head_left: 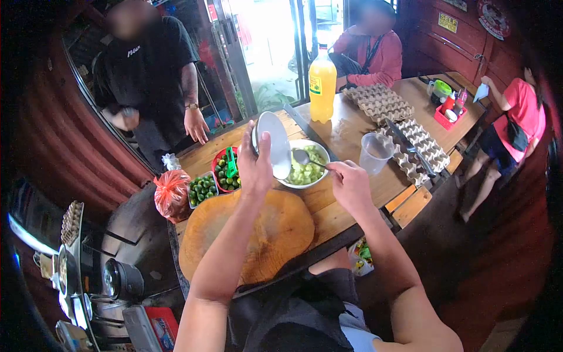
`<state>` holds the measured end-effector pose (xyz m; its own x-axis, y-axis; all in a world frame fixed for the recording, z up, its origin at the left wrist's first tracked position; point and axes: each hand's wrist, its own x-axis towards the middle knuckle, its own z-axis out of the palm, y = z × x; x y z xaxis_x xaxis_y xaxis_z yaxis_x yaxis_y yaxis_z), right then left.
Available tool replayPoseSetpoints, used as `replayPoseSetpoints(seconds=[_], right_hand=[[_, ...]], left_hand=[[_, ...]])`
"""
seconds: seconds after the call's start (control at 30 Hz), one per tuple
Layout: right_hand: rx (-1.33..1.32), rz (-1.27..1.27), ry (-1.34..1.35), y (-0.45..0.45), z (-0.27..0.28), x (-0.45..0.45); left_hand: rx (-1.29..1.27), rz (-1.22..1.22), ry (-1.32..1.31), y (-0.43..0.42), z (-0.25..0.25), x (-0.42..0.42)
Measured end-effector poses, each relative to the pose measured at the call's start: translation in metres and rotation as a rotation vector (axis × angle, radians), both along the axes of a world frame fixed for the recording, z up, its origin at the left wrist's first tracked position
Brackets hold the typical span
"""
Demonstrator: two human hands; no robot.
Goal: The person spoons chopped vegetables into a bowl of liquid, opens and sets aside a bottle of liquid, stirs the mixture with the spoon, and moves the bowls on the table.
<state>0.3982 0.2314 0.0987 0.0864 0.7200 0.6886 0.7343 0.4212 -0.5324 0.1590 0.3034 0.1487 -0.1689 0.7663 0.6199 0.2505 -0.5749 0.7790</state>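
My left hand [256, 158] grips a white bowl [273, 144], tilted on its side over the left rim of a second white bowl [305, 184]. That second bowl stands on the table and holds pale green chopped pieces [306, 171]. In my right hand [350, 182] is the handle of a metal spoon [302, 156], its head over the green pieces. A round wooden board [275, 234] lies nearer to me, below both hands. The inside of the tilted bowl is only partly visible.
Left of the bowls are green citrus fruits [202, 189] and an orange plastic bag [171, 193]. Beyond stand a yellow drink bottle [322, 88], a clear plastic cup [375, 154] and egg trays [380, 102]. Three people are around the table [346, 138].
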Motion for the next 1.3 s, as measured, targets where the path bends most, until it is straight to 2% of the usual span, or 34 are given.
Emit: replayPoseSetpoints(seconds=[0.07,0.13,0.2,0.33,0.47,0.63,0.7,0.87,0.97,1.03,1.13,1.27,1.3], right_hand=[[0.014,0.089,-0.016,-0.004,-0.001,-0.004],[0.042,0.079,-0.040,-0.004,-0.003,-0.003],[0.010,-0.008,-0.014,-0.005,-0.001,0.001],[0.058,0.074,0.072,-0.013,0.003,0.003],[0.049,-0.044,-0.072,-0.021,-0.001,0.007],[0.026,-0.046,-0.191,-0.018,0.010,0.003],[0.099,-0.049,-0.232,-0.009,0.017,0.001],[0.141,-0.140,-0.133,0.002,0.036,-0.002],[0.187,-0.129,-0.048,0.005,0.027,0.002],[0.228,-0.056,0.087,-0.002,0.007,0.003],[0.317,-0.068,0.105,-0.012,-0.033,0.001],[0.275,-0.079,0.201,-0.033,-0.065,-0.012],[0.241,-0.099,0.268,-0.033,-0.072,-0.014]], left_hand=[[-0.001,-0.010,-0.013,-0.004,0.004,0.002],[-0.074,-0.064,-0.127,-0.007,0.008,0.002],[-0.082,-0.045,-0.135,-0.005,0.007,-0.001],[-0.043,-0.002,-0.141,0.010,0.002,-0.011],[-0.088,0.055,-0.146,0.008,0.006,-0.015],[-0.164,-0.145,-0.335,0.006,0.007,-0.017],[-0.192,-0.142,-0.350,0.002,0.006,-0.016],[-0.226,-0.159,-0.375,0.023,-0.024,-0.036],[-0.333,-0.340,-0.451,0.029,-0.027,-0.058],[-0.577,-0.422,-0.501,0.028,-0.019,-0.073],[-0.535,-0.313,-0.575,0.040,-0.003,-0.072],[-0.452,-0.320,-0.568,0.089,0.004,-0.073],[-0.506,-0.258,-0.558,0.110,0.004,-0.072]])
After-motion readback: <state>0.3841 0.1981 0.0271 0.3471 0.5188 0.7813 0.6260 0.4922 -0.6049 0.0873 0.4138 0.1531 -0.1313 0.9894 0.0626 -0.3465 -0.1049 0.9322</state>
